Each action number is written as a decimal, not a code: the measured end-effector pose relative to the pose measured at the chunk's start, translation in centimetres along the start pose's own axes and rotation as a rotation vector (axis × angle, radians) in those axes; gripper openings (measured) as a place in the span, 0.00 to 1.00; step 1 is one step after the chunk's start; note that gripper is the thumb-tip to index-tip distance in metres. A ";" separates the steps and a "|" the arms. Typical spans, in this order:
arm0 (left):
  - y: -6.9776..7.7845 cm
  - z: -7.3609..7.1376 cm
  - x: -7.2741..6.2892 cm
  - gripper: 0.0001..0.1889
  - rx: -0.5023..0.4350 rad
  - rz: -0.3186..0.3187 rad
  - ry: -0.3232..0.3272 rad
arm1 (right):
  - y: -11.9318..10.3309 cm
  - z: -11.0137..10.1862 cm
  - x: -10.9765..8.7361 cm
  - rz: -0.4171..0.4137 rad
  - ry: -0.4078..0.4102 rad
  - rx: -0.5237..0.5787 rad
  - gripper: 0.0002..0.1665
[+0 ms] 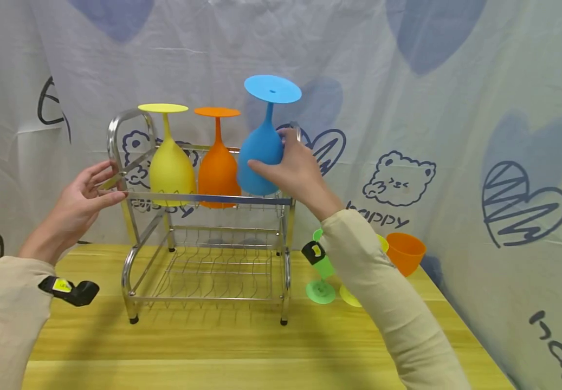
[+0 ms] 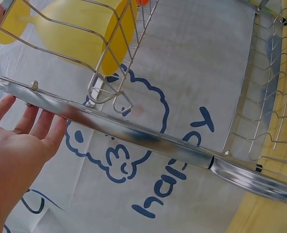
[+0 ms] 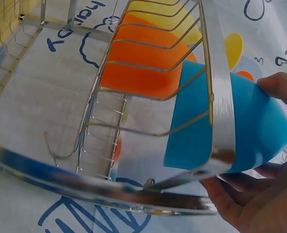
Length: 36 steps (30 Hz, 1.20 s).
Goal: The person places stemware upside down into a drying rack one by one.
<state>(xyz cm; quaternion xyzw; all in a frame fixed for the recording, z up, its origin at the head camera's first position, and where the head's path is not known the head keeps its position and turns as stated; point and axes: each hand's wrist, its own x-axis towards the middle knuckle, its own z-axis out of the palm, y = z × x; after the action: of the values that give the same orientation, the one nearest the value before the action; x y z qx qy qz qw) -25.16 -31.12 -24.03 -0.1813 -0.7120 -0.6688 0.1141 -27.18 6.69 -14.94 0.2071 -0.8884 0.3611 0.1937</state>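
Note:
My right hand (image 1: 297,168) grips the bowl of an upside-down blue goblet (image 1: 261,157), slightly tilted, at the right end of the upper tier of a metal dish rack (image 1: 207,199). In the right wrist view the blue goblet's rim (image 3: 189,121) is down inside the wire basket. Beside it an orange goblet (image 1: 218,173) and a yellow goblet (image 1: 170,168) stand inverted on the same tier. My left hand (image 1: 85,197) touches the rack's left side, its fingertips against the metal upright (image 2: 104,126) in the left wrist view.
The rack's lower tier (image 1: 217,265) holds nothing visible. Right of the rack, partly behind my right sleeve (image 1: 383,276), stand a green goblet (image 1: 322,276), an orange cup (image 1: 406,253) and something yellow (image 1: 350,296) on the wooden table (image 1: 212,357). A printed cloth (image 1: 456,162) hangs behind.

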 end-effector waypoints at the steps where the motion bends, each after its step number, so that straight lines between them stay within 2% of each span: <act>1: 0.0 0.0 0.0 0.40 0.002 -0.002 0.001 | -0.2 0.1 0.2 0.008 -0.006 -0.011 0.49; 7: 0.0 0.1 -0.1 0.40 0.015 -0.009 0.010 | -0.6 0.8 1.1 0.055 -0.039 -0.031 0.48; 12: -0.1 0.2 -0.1 0.40 0.017 -0.006 0.016 | -0.5 1.6 1.6 0.092 -0.103 -0.067 0.48; 21: -0.1 0.3 -0.2 0.40 0.037 0.002 0.016 | -0.3 2.8 1.8 0.123 -0.173 -0.102 0.47; 25: -0.2 0.3 -0.2 0.39 0.055 0.002 0.017 | -0.4 2.9 1.9 0.163 -0.205 -0.106 0.47; 30: -0.4 0.2 -0.3 0.39 0.076 0.000 0.024 | -0.4 3.0 2.1 0.207 -0.222 -0.108 0.48; 36: -0.6 0.2 -0.3 0.38 0.095 0.001 0.030 | -0.5 3.0 2.1 0.217 -0.236 -0.128 0.48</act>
<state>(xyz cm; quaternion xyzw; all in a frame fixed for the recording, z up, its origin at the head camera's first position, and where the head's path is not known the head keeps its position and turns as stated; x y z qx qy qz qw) -25.09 -30.98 -24.70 -0.1662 -0.7410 -0.6368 0.1336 -29.27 3.74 -15.63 0.1380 -0.9433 0.2959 0.0607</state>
